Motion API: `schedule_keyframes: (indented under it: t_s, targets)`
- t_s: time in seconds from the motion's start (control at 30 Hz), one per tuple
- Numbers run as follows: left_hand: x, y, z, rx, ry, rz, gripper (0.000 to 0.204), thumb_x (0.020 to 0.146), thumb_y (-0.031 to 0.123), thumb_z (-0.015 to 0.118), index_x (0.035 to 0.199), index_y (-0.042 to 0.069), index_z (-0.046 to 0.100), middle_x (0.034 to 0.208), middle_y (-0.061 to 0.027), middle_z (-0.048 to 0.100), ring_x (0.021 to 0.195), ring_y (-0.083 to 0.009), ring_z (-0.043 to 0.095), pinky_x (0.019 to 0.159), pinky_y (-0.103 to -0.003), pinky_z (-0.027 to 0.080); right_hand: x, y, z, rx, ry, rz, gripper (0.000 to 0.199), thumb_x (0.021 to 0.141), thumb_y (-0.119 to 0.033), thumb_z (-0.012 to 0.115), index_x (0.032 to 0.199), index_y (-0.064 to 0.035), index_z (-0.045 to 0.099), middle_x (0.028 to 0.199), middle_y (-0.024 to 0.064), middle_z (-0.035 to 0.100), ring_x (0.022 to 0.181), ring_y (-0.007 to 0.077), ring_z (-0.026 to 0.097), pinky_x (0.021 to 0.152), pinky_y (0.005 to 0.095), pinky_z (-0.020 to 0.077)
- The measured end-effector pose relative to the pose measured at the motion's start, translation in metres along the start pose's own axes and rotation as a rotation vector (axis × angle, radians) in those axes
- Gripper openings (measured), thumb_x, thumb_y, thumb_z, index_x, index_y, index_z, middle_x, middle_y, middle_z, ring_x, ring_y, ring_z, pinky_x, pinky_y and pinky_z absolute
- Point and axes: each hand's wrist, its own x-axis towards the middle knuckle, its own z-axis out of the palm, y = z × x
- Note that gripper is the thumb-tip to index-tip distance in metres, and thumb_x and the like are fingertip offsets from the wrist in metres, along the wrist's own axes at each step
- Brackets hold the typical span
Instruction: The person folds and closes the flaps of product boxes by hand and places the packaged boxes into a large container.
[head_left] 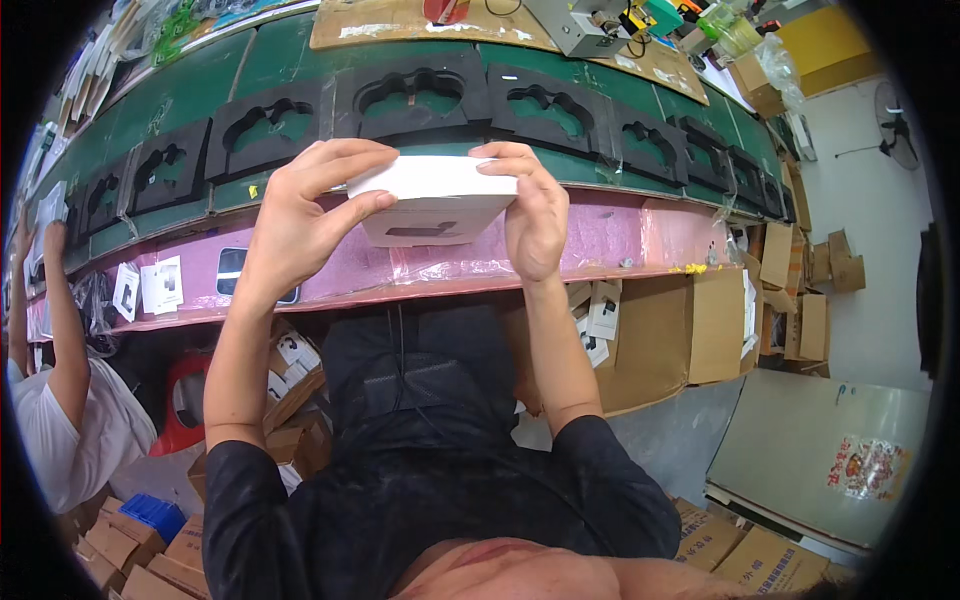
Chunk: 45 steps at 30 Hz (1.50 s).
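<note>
Hands meet on a small white carton (437, 200) held above the pink-lined front edge of the workbench (620, 235): the left hand (300, 215) wraps its left end with fingers curled over the top, and the right hand (533, 210) pinches its right end. Black foam die-cut trays (410, 95) line the green belt just beyond it. At the far left, a co-worker's arm (62, 320) reaches up, perhaps to the same bench.
</note>
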Motion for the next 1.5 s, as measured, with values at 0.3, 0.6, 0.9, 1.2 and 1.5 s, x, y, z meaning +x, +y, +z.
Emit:
schedule_keyframes:
  t_s: [0.3,0.6,0.9,1.2,1.5]
  targets:
    - [0.000,-0.004,-0.001,0.015,-0.009,0.001,0.027,0.094,0.003,0.080,0.120,0.000,0.081,0.118,-0.0133,0.079,0.103,-0.0209,0.075,0.089,-0.033,0.060,0.014,-0.025,-0.012,-0.528,-0.197,-0.008,0.034,0.092,-0.005,0.082,0.126,0.0009,0.079,0.122,0.0168,0.078,0.110,0.0263,0.074,0.096,0.0351,0.0563]
    - [-0.003,-0.011,-0.002,0.035,-0.004,0.046,0.023,0.093,0.002,0.080,0.115,0.000,0.084,0.117,-0.0132,0.079,0.106,-0.0221,0.075,0.093,-0.033,0.058,0.016,-0.024,-0.010,-0.697,-0.204,-0.158,0.026,0.091,0.002,0.079,0.117,0.0003,0.083,0.118,0.0156,0.082,0.114,0.0291,0.077,0.101,0.0377,0.0586]
    - [-0.004,-0.016,-0.008,-0.010,-0.025,0.024,0.025,0.094,0.005,0.080,0.118,0.003,0.084,0.118,-0.0142,0.079,0.107,-0.0249,0.075,0.093,-0.035,0.059,0.025,-0.037,-0.008,-0.749,-0.300,-0.081,0.023,0.091,-0.003,0.080,0.114,0.0013,0.082,0.120,0.0171,0.081,0.107,0.0320,0.079,0.096,0.0408,0.0603]
    - [-0.010,-0.013,-0.011,-0.008,-0.061,0.011,0.026,0.094,0.007,0.081,0.119,0.002,0.083,0.119,-0.0148,0.079,0.111,-0.0258,0.074,0.097,-0.035,0.056,0.015,-0.037,-0.007,-0.811,-0.314,-0.205,0.025,0.093,-0.005,0.078,0.118,0.0005,0.081,0.124,0.0165,0.080,0.110,0.0335,0.078,0.097,0.0410,0.0604]
    - [-0.008,-0.016,-0.018,-0.059,-0.112,-0.029,0.027,0.092,0.002,0.081,0.119,0.001,0.084,0.122,-0.0157,0.078,0.114,-0.0243,0.073,0.099,-0.036,0.056,0.020,-0.040,-0.006,-0.822,-0.373,-0.154,0.028,0.092,-0.002,0.079,0.119,0.0008,0.081,0.125,0.0167,0.081,0.114,0.0320,0.079,0.102,0.0406,0.0599]
